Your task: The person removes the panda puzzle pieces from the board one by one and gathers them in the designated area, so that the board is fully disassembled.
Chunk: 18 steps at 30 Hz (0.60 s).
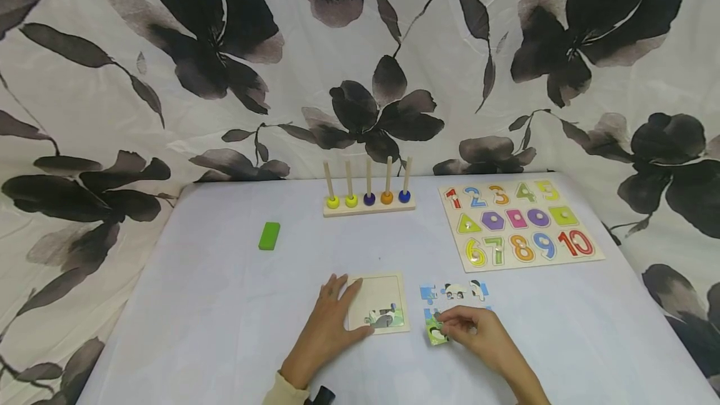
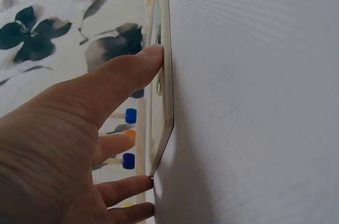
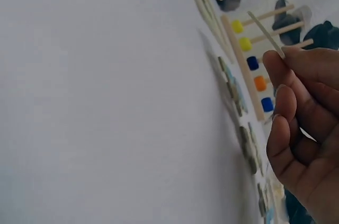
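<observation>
Left hand (image 1: 329,324), fingers flat, steadies the puzzle tray (image 1: 378,302); right hand (image 1: 475,330) pinches a puzzle piece (image 1: 435,330) — thin, light, stiff, probably best held by its edges

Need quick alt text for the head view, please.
Left hand rests flat on a puzzle tray; right hand pinches a puzzle piece beside loose pieces on a white table.
</observation>
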Motion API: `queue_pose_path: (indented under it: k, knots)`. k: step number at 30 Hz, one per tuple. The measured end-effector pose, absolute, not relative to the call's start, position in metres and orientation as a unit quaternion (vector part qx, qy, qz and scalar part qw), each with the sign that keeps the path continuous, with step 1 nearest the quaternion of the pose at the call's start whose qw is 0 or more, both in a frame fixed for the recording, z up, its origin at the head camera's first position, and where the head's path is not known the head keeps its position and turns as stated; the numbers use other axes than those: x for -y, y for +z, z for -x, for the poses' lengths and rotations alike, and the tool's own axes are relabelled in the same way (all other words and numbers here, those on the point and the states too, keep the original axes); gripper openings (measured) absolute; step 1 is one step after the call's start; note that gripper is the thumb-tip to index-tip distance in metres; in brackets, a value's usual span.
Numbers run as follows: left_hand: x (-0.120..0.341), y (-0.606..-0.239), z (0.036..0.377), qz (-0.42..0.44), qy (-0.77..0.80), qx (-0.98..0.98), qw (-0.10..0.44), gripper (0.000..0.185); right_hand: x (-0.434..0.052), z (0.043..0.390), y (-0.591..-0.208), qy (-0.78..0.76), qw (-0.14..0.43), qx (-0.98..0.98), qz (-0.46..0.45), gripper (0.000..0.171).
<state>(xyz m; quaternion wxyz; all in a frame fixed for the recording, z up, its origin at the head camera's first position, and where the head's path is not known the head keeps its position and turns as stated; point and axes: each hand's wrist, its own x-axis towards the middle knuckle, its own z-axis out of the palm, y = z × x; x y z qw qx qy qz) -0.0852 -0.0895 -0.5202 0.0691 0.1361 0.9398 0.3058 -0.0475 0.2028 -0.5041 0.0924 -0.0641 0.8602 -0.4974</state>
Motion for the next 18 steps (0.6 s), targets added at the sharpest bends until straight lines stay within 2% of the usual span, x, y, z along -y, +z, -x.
queue_pose_path:
  k: [9, 18]
  knots:
    - [0.089, -0.520, 0.088, -0.140, 0.305, -0.940, 0.063, 0.088, -0.207, 0.032, -0.511, -0.490, 0.109, -0.864, 0.051, 0.014]
    - [0.087, -0.520, 0.087, -0.135, 0.306, -0.940, 0.067, 0.088, -0.204, 0.030, -0.518, -0.448, 0.080, -0.886, 0.086, 0.006]
